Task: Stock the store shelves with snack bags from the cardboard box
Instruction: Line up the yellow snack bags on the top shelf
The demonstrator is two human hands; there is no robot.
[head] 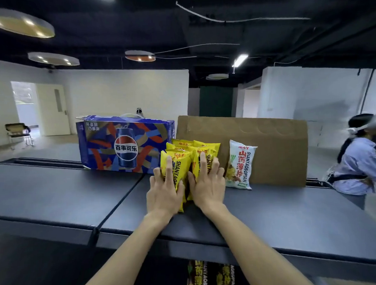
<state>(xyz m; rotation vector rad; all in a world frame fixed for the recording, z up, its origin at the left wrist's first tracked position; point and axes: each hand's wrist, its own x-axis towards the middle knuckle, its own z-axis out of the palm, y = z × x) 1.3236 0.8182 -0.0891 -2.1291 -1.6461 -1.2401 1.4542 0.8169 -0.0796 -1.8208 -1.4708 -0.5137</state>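
White walls (pixel 124 91) under a black ceiling (pixel 221 29) with round lamps (pixel 19 22), a chair (pixel 18 133) beside an open doorway (pixel 25 106).

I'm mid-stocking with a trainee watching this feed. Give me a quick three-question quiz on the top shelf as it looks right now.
1. True or false: the white snack bag stands to the right of the yellow snack bags.
2. Multiple choice: what stands directly behind the white bag? A) the blue Pepsi box B) the brown cardboard sheet C) a chair
3. Short answer: what are the left hand and right hand doing?

Key:
1. True.
2. B.
3. Each presses with mostly straight fingers on the front of a yellow bag, side by side, on the dark shelf top.
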